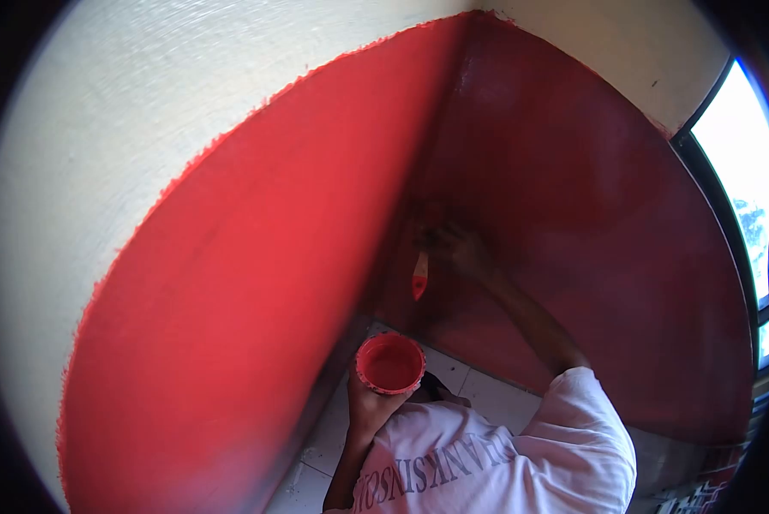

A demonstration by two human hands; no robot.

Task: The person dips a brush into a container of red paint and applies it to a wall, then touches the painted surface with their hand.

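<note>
My left hand [374, 404] is wrapped round a round tub of red paint [390, 363], held upright low in front of my chest. My right hand [455, 248] is raised near the wall corner, its fingers closed on a paintbrush [420, 274]. The brush has a pale wooden handle, and its red end is the lower part that shows. Its upper part is dark and blurred against the wall. Bright red paint covers the left wall [247, 231] below a rough edge; the right wall [573, 214] is darker red.
Cream wall [127, 103] rises above the red area. A bright window [740, 146] with a dark frame is at the right. White floor tiles [487, 394] lie below the corner. Several thin objects [693, 499] are at the lower right.
</note>
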